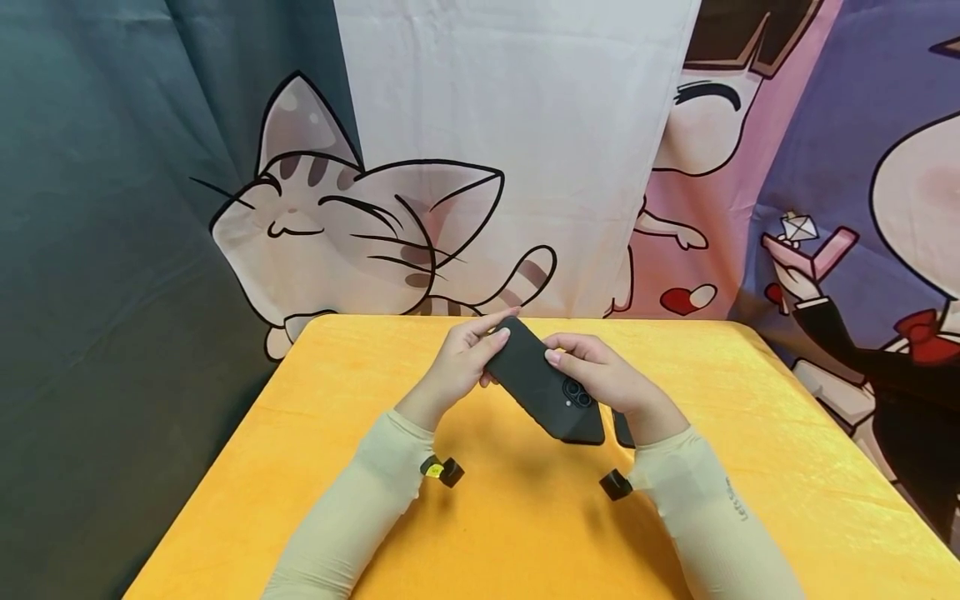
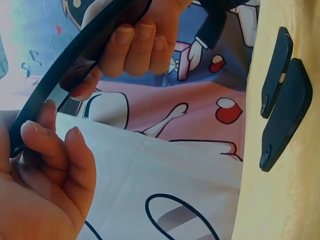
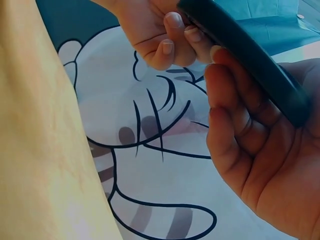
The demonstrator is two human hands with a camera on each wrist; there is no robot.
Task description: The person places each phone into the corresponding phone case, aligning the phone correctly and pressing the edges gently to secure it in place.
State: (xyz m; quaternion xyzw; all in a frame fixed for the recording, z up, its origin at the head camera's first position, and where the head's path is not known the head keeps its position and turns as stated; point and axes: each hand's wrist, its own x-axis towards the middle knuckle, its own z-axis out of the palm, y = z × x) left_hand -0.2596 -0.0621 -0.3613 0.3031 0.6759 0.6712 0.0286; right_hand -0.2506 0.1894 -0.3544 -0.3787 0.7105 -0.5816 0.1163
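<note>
A black smartphone (image 1: 534, 379) is held up above the table, its back with the round camera cluster facing me and tilted down to the right. My left hand (image 1: 459, 362) grips its upper-left end, thumb on the back and the other fingers beneath. Along the upper-right edge, my right hand (image 1: 603, 377) pinches it near the cameras, thumb on the back. From the left wrist view the phone (image 2: 52, 75) appears edge-on, with a dark glossy surface on its underside and the right hand's curled fingertips (image 2: 145, 32) against it.
Two more black phones, one (image 2: 278, 70) beside the other (image 2: 287, 117), lie on the yellow-covered table (image 1: 300, 467). In the head view a dark phone (image 1: 622, 429) shows partly behind my right wrist. A cartoon-printed curtain (image 1: 517, 150) hangs behind the table.
</note>
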